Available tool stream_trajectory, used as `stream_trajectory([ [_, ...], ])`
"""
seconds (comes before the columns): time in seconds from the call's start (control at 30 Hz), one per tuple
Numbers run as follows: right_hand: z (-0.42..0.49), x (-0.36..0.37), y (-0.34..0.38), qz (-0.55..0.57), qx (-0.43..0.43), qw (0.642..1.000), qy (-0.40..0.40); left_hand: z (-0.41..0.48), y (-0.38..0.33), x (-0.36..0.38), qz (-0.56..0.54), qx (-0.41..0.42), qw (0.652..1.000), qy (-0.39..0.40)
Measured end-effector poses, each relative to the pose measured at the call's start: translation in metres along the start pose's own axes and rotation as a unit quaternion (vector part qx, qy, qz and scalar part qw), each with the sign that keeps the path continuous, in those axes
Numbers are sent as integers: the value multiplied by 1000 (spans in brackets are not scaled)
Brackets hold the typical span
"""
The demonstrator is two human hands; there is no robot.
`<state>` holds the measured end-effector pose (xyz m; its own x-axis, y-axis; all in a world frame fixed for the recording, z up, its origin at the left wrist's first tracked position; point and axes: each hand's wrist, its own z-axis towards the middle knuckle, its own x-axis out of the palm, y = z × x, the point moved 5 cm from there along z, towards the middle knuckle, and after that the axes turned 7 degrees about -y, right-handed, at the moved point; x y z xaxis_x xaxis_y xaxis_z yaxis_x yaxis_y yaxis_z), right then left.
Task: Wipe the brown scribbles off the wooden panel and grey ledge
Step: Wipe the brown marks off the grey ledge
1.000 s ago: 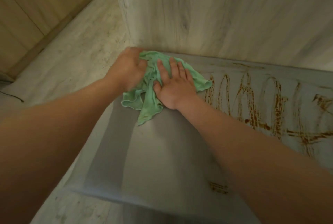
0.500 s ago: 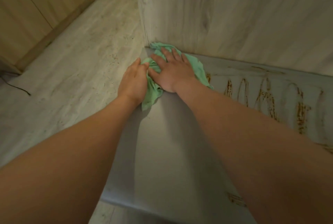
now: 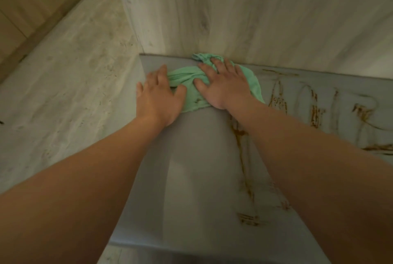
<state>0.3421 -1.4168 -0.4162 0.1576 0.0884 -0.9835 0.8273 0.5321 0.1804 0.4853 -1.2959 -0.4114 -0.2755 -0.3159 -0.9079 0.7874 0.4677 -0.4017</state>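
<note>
Here my right hand (image 3: 223, 85) lies flat, fingers spread, pressing the green cloth (image 3: 182, 76) onto the grey ledge (image 3: 191, 157) at its 12 o'clock edge, against the foot of the wooden panel (image 3: 234, 8). My left hand (image 3: 158, 98), also flat and spread, rests at the cloth's 9 o'clock, thumb touching it. The brown scribbles (image 3: 314, 110) lie at the cloth's 3 o'clock, with more toward 5 o'clock.

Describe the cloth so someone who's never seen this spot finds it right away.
Find the pale wooden panel standing upright and the grey ledge at its foot. Near the ledge's left end, against the panel, a bunched cloth lies under the flat right hand. It is mint green, the only soft, coloured thing there; the brown scribbles lie to its right.
</note>
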Motion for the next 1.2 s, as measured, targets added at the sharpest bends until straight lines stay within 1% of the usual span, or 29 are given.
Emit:
stream_trajectory([
  [0.07, -6, -3, -17, -2, 11, 1000, 5, 0, -1, 0, 4, 13, 999, 33],
  [0.17, -15, -7, -39, -9, 33, 999, 12, -7, -8, 7, 60, 27, 995, 78],
  [0.3, -27, -10, -59, -16, 65, 998, 18, -22, -8, 16, 114, 48, 989, 75],
  [0.37, -34, -10, -61, -21, 70, 997, 23, -21, -7, 17, 121, 44, 989, 76],
  [0.67, -94, -4, -49, -14, 59, 998, 24, -12, -5, 14, 67, -2, 989, 130],
  [0.8, -128, -6, -41, 0, 47, 999, 14, -10, -7, 9, 68, -12, 985, 159],
  [0.93, -163, -7, -38, -2, 22, 1000, 17, -11, -10, 3, 76, 13, 982, 175],
  [1.03, -185, -7, -35, -2, -3, 1000, 23, -13, 2, 2, 98, 18, 976, 194],
  [1.07, -190, -8, -34, -3, -10, 1000, 23, -17, 1, 1, 115, 34, 973, 199],
  [1.1, -197, -10, -33, -1, -14, 1000, 25, -26, -3, -3, 109, 38, 973, 198],
  [1.17, -207, -11, -31, 2, -25, 999, 34, -52, -20, -11, 58, 49, 984, 162],
  [1.2, -213, -11, -29, 2, -29, 999, 38, -67, -32, -16, 20, 82, 986, 144],
])
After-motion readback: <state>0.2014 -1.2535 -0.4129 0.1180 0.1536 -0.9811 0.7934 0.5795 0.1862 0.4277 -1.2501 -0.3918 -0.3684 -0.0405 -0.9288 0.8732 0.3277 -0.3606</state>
